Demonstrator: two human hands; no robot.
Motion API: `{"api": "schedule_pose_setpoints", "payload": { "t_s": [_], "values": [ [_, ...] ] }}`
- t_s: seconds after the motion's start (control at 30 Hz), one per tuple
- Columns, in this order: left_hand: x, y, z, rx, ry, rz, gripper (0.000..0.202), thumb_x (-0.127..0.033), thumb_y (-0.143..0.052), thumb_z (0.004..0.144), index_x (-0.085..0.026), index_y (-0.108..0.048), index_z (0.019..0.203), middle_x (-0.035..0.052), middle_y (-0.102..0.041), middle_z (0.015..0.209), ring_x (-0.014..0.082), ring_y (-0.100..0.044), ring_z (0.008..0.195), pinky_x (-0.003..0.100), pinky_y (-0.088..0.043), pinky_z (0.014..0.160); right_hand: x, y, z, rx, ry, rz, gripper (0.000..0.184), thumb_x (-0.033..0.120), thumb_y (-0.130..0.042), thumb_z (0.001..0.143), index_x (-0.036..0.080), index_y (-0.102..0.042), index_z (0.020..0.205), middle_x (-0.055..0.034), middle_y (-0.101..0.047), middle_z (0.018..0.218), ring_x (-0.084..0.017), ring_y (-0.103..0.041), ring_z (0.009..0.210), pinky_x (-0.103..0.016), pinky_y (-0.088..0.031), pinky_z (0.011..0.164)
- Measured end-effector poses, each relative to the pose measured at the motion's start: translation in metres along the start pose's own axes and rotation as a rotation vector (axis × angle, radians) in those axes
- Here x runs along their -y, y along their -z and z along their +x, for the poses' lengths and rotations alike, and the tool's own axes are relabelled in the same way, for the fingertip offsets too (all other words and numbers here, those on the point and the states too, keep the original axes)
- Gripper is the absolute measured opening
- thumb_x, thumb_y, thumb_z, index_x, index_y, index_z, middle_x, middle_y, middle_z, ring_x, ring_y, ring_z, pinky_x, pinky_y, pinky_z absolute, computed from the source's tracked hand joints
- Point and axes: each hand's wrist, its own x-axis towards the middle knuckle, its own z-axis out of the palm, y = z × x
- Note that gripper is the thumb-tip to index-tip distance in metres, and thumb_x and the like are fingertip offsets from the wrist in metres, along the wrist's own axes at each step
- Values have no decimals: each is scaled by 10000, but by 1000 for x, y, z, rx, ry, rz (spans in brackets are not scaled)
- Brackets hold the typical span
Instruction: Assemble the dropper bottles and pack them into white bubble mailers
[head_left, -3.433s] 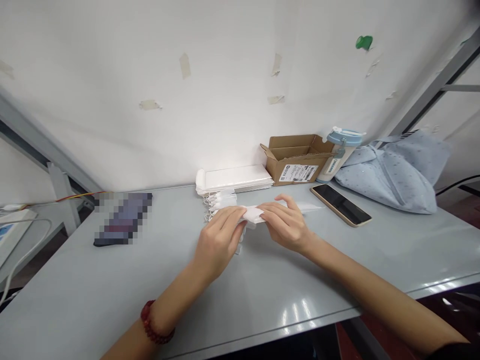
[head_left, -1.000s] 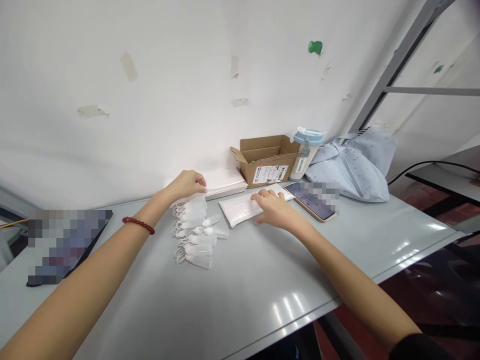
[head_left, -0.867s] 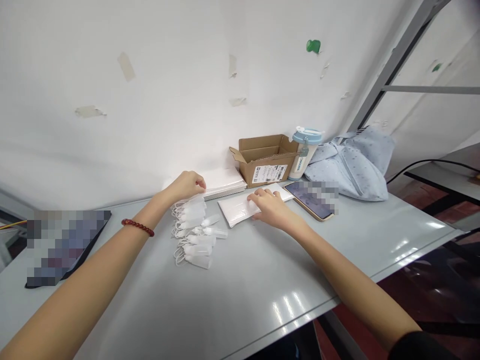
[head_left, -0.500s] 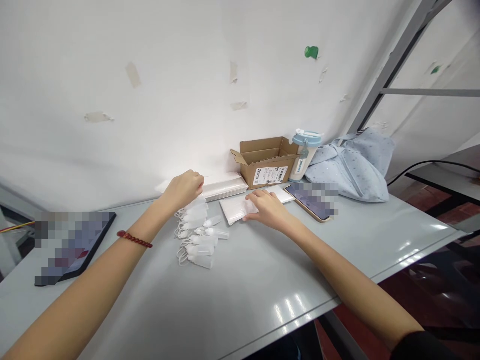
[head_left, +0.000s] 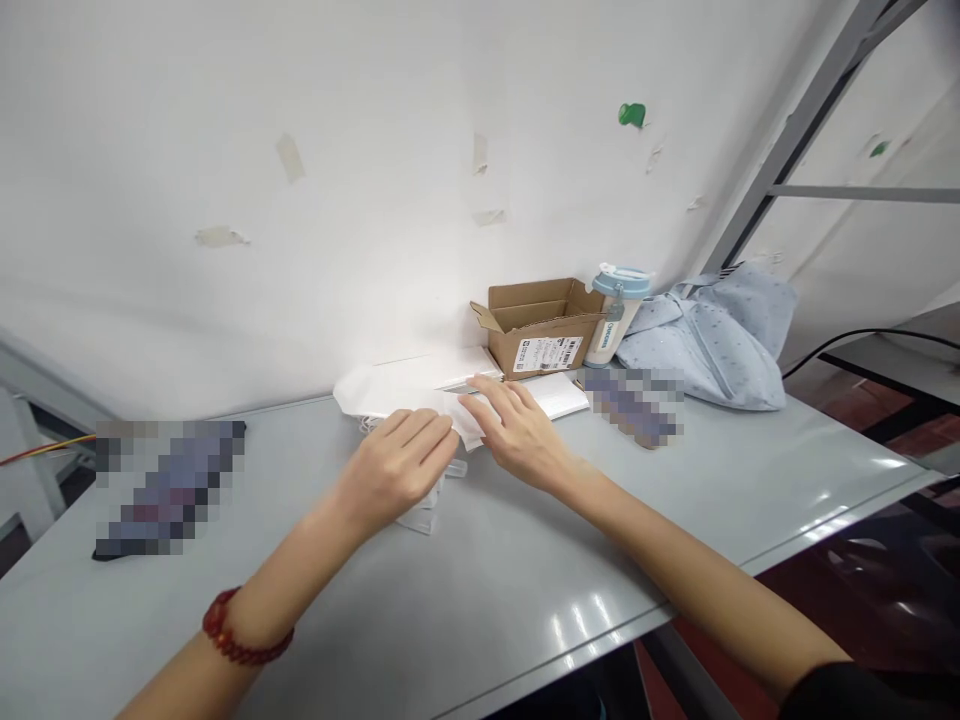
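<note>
My left hand (head_left: 394, 468) lies over a heap of small clear plastic bottles (head_left: 426, 516) on the grey table (head_left: 487, 590). Its fingers are curled together and pinch the near edge of a flat white pouch (head_left: 390, 392). The pouch stretches from that hand back toward the stack of white pouches (head_left: 469, 364) by the wall. My right hand (head_left: 517, 432) is just right of it, with its fingers stretched out and its fingertips resting on the pouch's right end. A red bead bracelet (head_left: 238, 632) sits on my left wrist.
Another flat white pouch (head_left: 561, 395) lies behind my right hand. Further back stand an open cardboard box (head_left: 541, 325), a blue-lidded tumbler (head_left: 617, 316) and a light blue cloth bag (head_left: 712, 338). A blurred-out phone (head_left: 634, 405) lies at the right, and a dark blurred-out object (head_left: 165, 485) at the left.
My left hand has come back from the stack by the wall, drawing a white pouch toward me over the bottles. My right hand has slid left off the other pouch to meet it.
</note>
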Motion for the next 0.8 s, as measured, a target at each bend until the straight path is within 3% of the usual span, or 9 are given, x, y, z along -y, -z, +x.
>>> {"api": "schedule_pose_setpoints", "payload": {
  "t_s": [0.1,0.2,0.3,0.37,0.47,0.53,0.6,0.7,0.8],
  "values": [
    [-6,-2,-19,-121,137,-82,170,-86,-464,850,-209,-580,843,44,-671,826,182,-583,780,318,-435,688,0,-3,-2,63,7,5,284,18,-312,869,120,-552,982,-159,-605,1093,-224,-569,992,-347,-455,813],
    [3,-8,-41,-187,335,-103,90,-129,-550,819,-209,-585,841,40,-675,820,195,-585,809,343,-447,749,-2,-6,-4,101,-5,6,288,-5,-315,854,137,-565,867,-123,-649,966,-192,-609,803,-294,-480,675],
    [18,-9,-54,-241,640,-86,55,-200,-558,815,-203,-611,832,72,-671,901,233,-581,909,404,-438,844,-6,-8,-8,68,-39,6,298,2,-301,863,133,-565,909,-138,-644,1024,-200,-619,839,-305,-495,687],
    [25,-5,-54,-211,917,-159,158,-265,-544,811,-197,-623,930,100,-650,1030,269,-556,1024,437,-429,888,-8,-8,-9,17,-58,3,295,26,-298,881,137,-565,940,-147,-631,1088,-206,-616,923,-321,-502,754],
    [28,5,-49,-77,1376,-619,360,-339,-551,776,-173,-593,1092,111,-648,1077,274,-586,1012,395,-489,814,-9,-4,-9,-65,-71,2,292,38,-302,882,151,-563,946,-142,-621,1135,-208,-598,1018,-334,-502,824],
    [27,10,-45,-44,1559,-1009,437,-333,-574,747,-128,-580,1132,117,-670,1020,245,-626,917,347,-517,744,-8,0,-7,-81,-67,28,297,20,-302,862,147,-558,943,-154,-612,1146,-219,-575,1075,-343,-501,845],
    [23,14,-43,-94,1613,-1217,492,-298,-604,718,-105,-560,1168,110,-680,969,215,-639,854,320,-521,723,-5,5,-5,-66,-60,72,287,18,-320,847,135,-548,976,-182,-586,1175,-245,-529,1151,-374,-490,876],
    [17,16,-41,-161,1583,-1211,582,-271,-622,709,-151,-488,1262,52,-689,825,188,-650,776,320,-516,738,2,9,-2,-5,-51,148,282,73,-392,845,131,-505,1096,-216,-508,1264,-292,-418,1261,-458,-451,925],
    [9,17,-38,-117,1464,-1206,703,-282,-611,735,-215,-332,1378,8,-680,723,190,-663,722,337,-518,727,8,11,-2,74,-21,198,371,176,-483,844,153,-434,1211,-225,-410,1358,-319,-297,1334,-537,-383,965]
  ]
}}
